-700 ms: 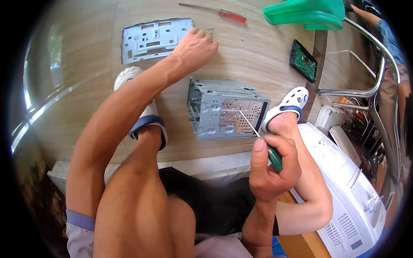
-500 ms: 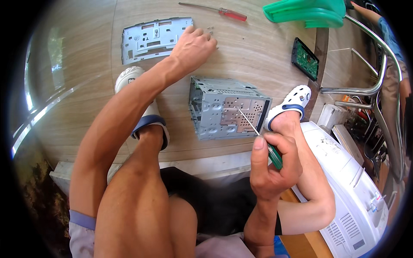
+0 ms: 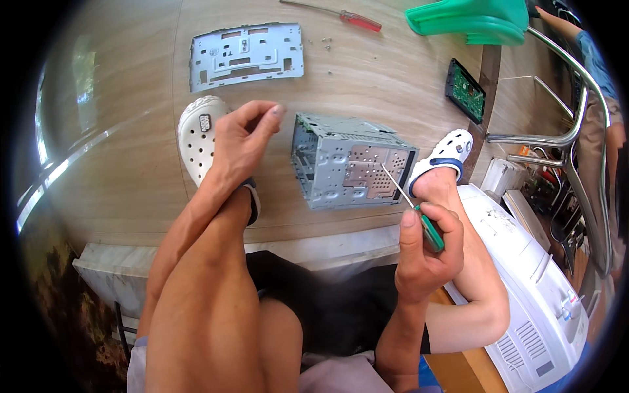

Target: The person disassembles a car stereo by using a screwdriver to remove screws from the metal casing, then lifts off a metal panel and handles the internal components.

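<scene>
My right hand [image 3: 427, 252] is wrapped round a screwdriver with a green handle [image 3: 429, 230]. Its thin shaft reaches over the copper-coloured perforated plate on the side of a boxy metal chassis [image 3: 331, 177]; whether the tip touches, I cannot tell. My left hand [image 3: 244, 139] is above my white clog, left of the chassis, its thumb and forefinger together; anything between them is hidden. A flat metal panel with cut-outs [image 3: 223, 69] lies beyond it on the floor. Several small screws [image 3: 327, 46] are scattered right of that panel.
A red-handled screwdriver [image 3: 360, 21] lies at the far side. A green circuit board in a black frame [image 3: 466, 92] sits to the right, by a metal-tube chair [image 3: 557, 139] and a green plastic piece [image 3: 468, 23]. A white appliance housing [image 3: 524, 281] stands beside my right leg. Another person is at the far right.
My left hand has drawn back from the panel and screws toward me, leaving several screws in sight. The right hand still holds the screwdriver; the view has shifted slightly.
</scene>
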Demonstrator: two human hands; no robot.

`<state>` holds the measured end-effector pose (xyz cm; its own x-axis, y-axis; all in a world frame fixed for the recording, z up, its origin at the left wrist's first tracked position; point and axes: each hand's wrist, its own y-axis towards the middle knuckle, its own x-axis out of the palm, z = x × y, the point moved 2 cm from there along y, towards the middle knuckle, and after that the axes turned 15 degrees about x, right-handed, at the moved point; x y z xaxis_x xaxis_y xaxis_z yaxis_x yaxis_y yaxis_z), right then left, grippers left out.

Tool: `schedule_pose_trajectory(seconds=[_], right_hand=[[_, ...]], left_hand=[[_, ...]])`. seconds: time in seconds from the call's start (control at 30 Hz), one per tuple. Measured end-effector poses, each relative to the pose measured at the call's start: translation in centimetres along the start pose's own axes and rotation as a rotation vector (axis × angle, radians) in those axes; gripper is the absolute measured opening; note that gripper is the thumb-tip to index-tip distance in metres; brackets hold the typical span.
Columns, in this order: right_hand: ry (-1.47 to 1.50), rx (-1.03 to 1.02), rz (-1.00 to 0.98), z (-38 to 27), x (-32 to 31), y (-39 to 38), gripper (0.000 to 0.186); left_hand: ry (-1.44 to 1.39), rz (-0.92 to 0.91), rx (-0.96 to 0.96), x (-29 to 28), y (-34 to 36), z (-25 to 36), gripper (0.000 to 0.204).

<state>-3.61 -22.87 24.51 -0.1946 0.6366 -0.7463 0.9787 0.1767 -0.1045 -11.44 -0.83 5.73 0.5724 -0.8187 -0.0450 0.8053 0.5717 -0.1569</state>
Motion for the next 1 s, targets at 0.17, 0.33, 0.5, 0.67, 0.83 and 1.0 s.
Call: schedule_pose_trajectory(seconds=[0.17,0.33,0.5,0.67,0.83,1.0], right_hand=[[-0.053,-0.088,0.002,0.0,0.6,0.2,0.017],[-0.145,-0.088,-0.003,-0.5,0.9,0.5,0.015],[-0.143,-0.038,-0.003,-0.3,1.1,0.6,0.014],[-0.148,-0.028,0.039,-0.2,1.7,1.0,0.013],[-0.182,0.001,0.019,0.2,1.9,1.3,0.014],[-0.181,0.032,0.019,0.1,1.8,1.2,0.014]], left_hand=[[0.173,-0.183,0.023,0.9,2.2,-1.4,0.035],[0.283,-0.282,-0.031,1.0,2.5,-2.0,0.041],[0.309,-0.326,-0.022,1.1,2.9,-1.3,0.041],[0.318,-0.350,-0.014,1.4,2.8,-1.8,0.041],[0.341,-0.340,0.007,1.2,2.7,-2.0,0.044],[0.322,-0.336,0.004,1.3,2.6,-2.1,0.043]])
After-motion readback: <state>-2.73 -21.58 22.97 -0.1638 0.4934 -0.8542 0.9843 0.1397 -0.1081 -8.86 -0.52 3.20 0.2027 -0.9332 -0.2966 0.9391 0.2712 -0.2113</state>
